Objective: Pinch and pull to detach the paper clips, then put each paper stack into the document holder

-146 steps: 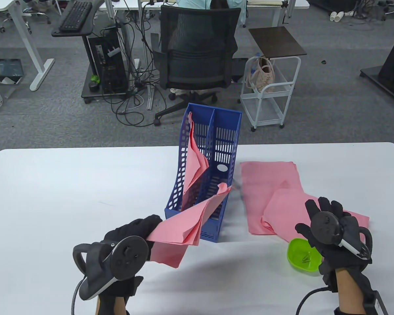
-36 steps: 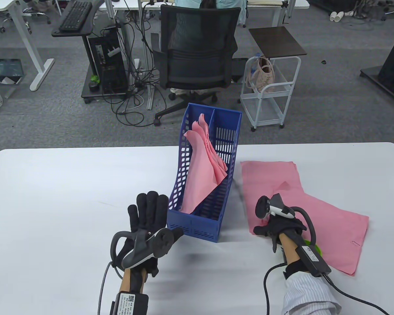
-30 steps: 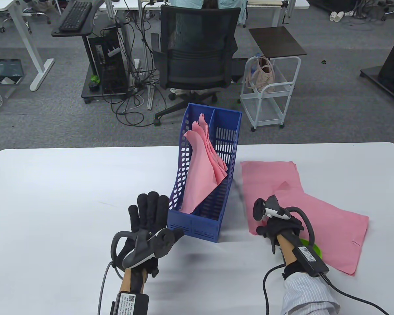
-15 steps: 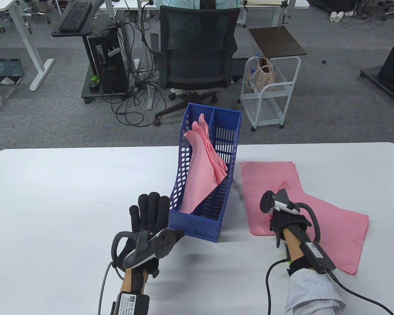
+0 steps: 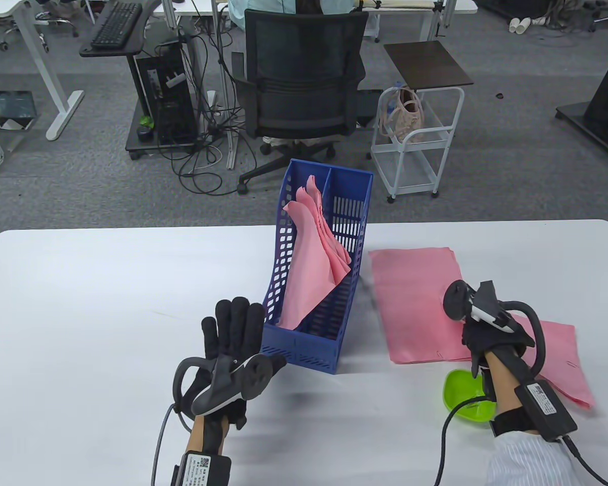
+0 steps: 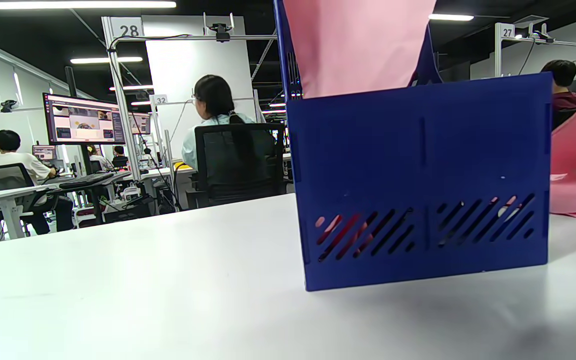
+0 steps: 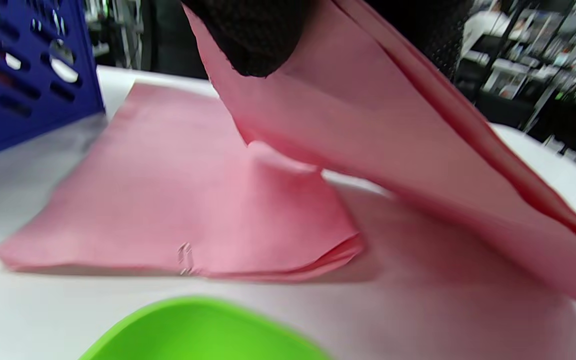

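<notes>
Pinching a pink paper stack (image 7: pixel 393 150) in my right hand (image 5: pixel 489 336) at the table view's lower right, beside the green bowl (image 5: pixel 463 392), I keep my left hand (image 5: pixel 230 336) flat-fingered and empty by the blue document holder (image 5: pixel 304 349), centre frame.

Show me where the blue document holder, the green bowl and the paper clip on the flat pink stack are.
blue document holder (image 5: pixel 299 349), table view, its near front wall.
green bowl (image 5: pixel 458 387), table view, its inner left side.
paper clip (image 7: pixel 185 257), right wrist view, its middle, at the stack's near edge.
</notes>
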`<action>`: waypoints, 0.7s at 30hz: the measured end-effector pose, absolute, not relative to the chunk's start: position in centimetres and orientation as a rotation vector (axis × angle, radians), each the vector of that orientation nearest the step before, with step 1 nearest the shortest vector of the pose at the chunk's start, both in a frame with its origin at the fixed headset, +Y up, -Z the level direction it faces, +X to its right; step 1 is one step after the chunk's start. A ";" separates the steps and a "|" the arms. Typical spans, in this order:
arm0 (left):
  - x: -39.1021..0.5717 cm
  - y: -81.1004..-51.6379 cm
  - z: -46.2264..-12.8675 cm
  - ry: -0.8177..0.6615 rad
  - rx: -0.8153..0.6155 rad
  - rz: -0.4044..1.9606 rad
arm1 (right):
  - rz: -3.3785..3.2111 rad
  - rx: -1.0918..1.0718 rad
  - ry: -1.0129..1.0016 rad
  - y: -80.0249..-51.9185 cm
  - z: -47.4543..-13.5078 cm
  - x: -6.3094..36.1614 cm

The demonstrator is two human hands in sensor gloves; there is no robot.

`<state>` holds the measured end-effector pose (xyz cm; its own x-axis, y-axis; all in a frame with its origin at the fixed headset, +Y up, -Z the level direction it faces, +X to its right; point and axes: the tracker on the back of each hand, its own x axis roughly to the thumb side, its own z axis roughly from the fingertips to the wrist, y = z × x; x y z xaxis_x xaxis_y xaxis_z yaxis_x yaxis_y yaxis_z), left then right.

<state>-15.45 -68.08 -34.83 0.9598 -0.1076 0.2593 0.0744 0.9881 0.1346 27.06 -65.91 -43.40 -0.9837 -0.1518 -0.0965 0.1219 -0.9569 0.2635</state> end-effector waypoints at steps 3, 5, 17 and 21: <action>-15.4 -68.1 -34.8 -0.270 0.120 -0.096 | -2.999 0.173 -0.204 -63.9 -41.8 28.3; -15.4 -68.1 -34.8 -0.269 0.116 -0.089 | -3.026 0.170 -0.077 -62.6 -40.8 28.9; -15.1 -66.0 -34.3 -0.305 0.110 0.159 | -2.964 -0.343 0.921 -54.1 -32.3 27.1; -15.1 -64.7 -33.9 -0.366 0.108 0.429 | -2.848 -0.588 1.164 -52.2 -28.9 24.5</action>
